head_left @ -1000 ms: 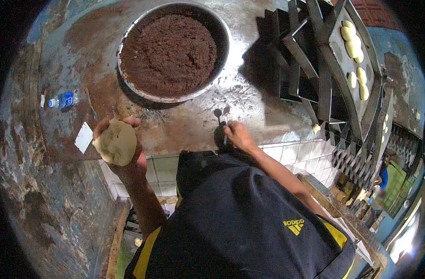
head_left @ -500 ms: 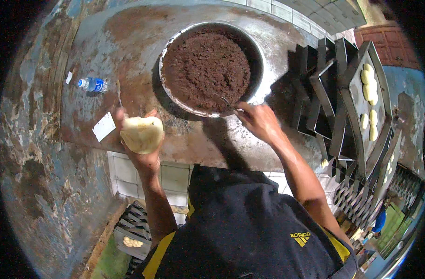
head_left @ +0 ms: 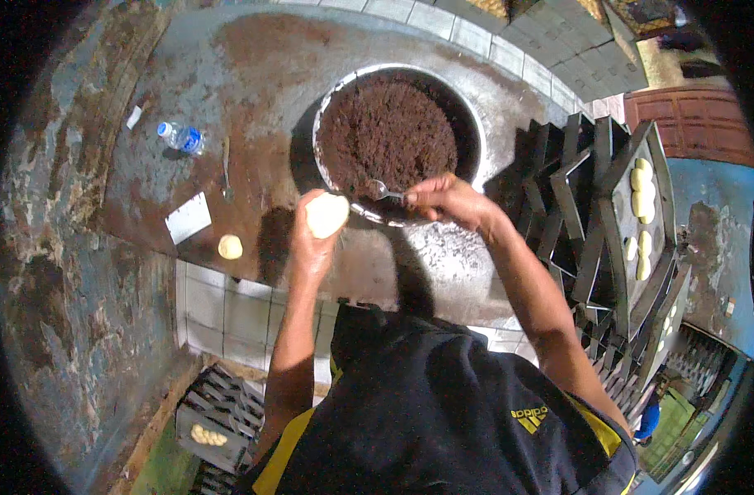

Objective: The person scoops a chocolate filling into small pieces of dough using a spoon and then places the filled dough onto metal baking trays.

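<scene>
My left hand holds a pale, flattened piece of dough at the front-left of a large metal bowl full of dark brown, crumbly filling. My right hand grips a small metal spoon, its head at the filling near the bowl's front rim. A small round dough ball lies on the worn metal table, left of my left hand, with a white card beside it.
A plastic bottle and a thin utensil lie at the left. Stacked trays stand right, one bearing dough pieces. More trays are low left, beside a peeling wall. Part of another person shows at far right.
My right hand has risen from the table's front to the bowl with the spoon. My left hand has moved right toward the bowl, and a dough ball now shows on the table.
</scene>
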A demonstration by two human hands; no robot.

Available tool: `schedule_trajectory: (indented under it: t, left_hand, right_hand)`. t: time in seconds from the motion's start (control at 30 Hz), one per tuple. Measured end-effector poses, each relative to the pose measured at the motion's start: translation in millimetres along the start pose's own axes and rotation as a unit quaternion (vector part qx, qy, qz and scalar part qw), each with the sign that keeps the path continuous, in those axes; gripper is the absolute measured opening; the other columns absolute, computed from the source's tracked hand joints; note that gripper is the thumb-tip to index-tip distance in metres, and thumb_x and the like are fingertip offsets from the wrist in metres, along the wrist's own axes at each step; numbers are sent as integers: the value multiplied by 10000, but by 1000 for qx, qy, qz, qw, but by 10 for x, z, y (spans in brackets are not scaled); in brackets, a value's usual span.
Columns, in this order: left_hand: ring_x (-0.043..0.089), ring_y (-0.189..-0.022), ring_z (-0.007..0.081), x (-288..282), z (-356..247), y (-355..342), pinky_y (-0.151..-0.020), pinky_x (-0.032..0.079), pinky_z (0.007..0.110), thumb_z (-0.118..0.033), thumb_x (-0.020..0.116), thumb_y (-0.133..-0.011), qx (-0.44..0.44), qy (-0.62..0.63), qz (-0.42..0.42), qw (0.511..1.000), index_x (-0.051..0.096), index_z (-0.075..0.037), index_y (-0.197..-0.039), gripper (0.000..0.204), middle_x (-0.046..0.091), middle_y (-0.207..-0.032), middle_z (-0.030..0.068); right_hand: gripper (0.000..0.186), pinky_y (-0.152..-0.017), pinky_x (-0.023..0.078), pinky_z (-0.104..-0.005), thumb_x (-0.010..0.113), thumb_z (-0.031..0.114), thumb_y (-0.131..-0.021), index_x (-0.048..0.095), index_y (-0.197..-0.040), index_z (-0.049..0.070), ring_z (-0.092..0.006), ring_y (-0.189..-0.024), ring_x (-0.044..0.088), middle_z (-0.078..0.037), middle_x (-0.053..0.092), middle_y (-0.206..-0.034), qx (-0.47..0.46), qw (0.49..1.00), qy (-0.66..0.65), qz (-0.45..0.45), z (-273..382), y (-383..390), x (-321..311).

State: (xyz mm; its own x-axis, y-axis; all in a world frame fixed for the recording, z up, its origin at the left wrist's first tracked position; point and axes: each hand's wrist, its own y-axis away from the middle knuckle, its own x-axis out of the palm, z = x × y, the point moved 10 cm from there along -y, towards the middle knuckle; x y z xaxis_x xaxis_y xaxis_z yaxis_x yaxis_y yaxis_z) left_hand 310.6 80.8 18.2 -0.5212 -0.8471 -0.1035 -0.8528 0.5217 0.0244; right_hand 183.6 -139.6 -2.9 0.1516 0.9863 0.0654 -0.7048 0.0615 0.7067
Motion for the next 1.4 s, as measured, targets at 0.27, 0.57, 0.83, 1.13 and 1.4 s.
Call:
schedule_trajectory:
  t: [0.27,0.57,0.83,1.13,1.4]
  left_hand:
    - [681,-1060,362,1540,-150,-342,-885,534,454,19,647,-882,58,-214,139,965,422,-119,-1351,538,668,-1148,209]
    - [559,-1199,182,2217,-244,573,-1023,458,319,89,715,-770,-11,99,347,933,415,-139,-1418,749,576,-1265,49]
    - [682,-944,185,2850,-696,1807,-772,553,311,-11,657,-868,-2,147,383,912,545,-76,-1266,418,680,-1013,118]
    - [535,-1331,278,3319,-1083,3141,-1106,393,404,-179,645,-970,128,14,406,905,737,-4,-977,198,680,-1291,125]
    - [632,-1196,248,3664,-1150,4331,-975,502,368,-291,713,-942,123,-98,551,820,438,-137,-1539,675,668,-1322,154]
  right_hand:
    - [290,-592,546,-444,633,98,-932,659,-1220,73,-371,-704,673,-157,650,-828,-292,735,446,-420,-142,1202,493]
    - [526,-802,551,-371,744,168,-861,557,-1315,-23,-269,-909,688,-165,707,-1001,-224,843,19,-489,-791,1872,-424]
    - [655,-999,408,-523,582,-66,-783,482,-1421,40,-322,-1036,591,-117,661,-1083,-324,588,478,-567,-718,3311,613]
    - [575,-889,514,-359,731,32,-852,468,-1361,-15,-220,-999,618,-134,642,-1138,-387,648,-63,-653,-2537,4621,197]
    - [665,-868,555,-352,758,67,-856,399,-1412,-6,-251,-977,695,-132,693,-1045,-330,772,-260,-477,-3392,4745,69]
